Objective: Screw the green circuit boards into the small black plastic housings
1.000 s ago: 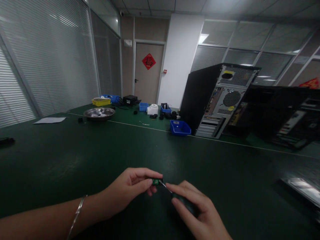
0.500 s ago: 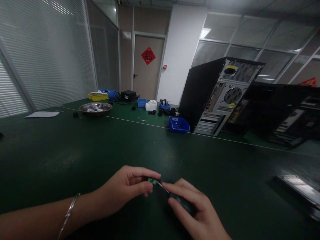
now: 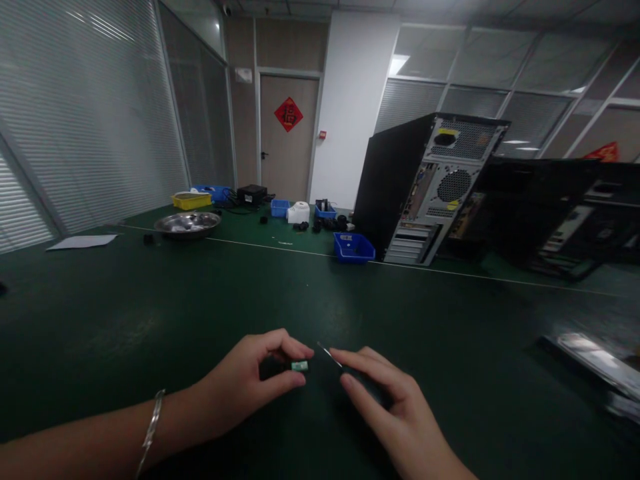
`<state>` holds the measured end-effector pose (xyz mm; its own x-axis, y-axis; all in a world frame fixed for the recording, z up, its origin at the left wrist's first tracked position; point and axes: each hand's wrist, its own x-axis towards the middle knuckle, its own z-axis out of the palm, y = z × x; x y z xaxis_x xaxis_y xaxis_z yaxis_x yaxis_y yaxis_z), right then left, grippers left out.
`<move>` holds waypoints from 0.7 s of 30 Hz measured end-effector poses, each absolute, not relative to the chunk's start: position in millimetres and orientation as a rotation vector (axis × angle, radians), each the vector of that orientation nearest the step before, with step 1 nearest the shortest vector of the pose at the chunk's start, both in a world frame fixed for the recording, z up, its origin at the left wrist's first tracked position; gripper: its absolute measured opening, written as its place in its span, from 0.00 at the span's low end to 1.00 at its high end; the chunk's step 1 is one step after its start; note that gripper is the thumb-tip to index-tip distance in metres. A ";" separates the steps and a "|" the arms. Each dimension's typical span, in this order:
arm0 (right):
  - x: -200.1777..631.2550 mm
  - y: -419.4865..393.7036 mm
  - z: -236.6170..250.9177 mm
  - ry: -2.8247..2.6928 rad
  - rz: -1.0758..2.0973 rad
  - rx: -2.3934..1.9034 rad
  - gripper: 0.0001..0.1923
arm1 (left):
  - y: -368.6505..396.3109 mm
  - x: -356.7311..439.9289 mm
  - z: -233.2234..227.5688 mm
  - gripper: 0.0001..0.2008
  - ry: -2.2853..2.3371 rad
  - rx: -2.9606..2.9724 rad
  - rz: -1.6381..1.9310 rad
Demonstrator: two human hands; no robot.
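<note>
Unreadable gold character, red door sign (image 3: 289,114)

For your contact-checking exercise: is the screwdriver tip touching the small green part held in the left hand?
Apart. The head view shows dark table between the screwdriver tip and the small green part pinched in the left hand.

left hand (image 3: 250,383) pinched, right hand (image 3: 395,413) curled, close together

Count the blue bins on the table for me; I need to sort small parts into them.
4, possibly more hidden: one blue bin beside the computer tower, two small ones flanking a white object, one behind the yellow bin.
</note>
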<state>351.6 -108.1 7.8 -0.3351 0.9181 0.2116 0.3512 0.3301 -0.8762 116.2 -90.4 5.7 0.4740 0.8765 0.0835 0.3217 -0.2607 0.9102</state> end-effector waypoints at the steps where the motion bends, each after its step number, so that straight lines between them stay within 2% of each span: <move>1: 351.2 -108.1 7.6 -1.852 0.963 -1.117 0.14 | -90.9 115.5 4.1 0.08 1.014 1.868 0.754; 6: 350.5 -108.5 7.7 -1.860 0.933 -1.117 0.14 | -95.1 114.1 2.1 0.10 1.023 2.129 0.563; 11: 351.0 -109.6 9.9 -1.851 0.946 -1.100 0.14 | -104.5 115.6 19.5 0.14 0.965 2.233 0.417; 18: 352.4 -109.2 8.2 -1.855 0.978 -1.078 0.13 | -103.5 115.8 12.5 0.12 0.900 2.217 0.470; 21: 352.8 -109.5 6.5 -1.867 0.944 -1.094 0.13 | -99.3 115.9 5.6 0.15 0.926 2.193 0.507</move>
<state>352.8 -109.5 6.5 -0.3431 0.9082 0.2399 0.3449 0.3593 -0.8671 115.9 -99.3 5.6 0.6688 0.7388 0.0829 0.4682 -0.5051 0.7250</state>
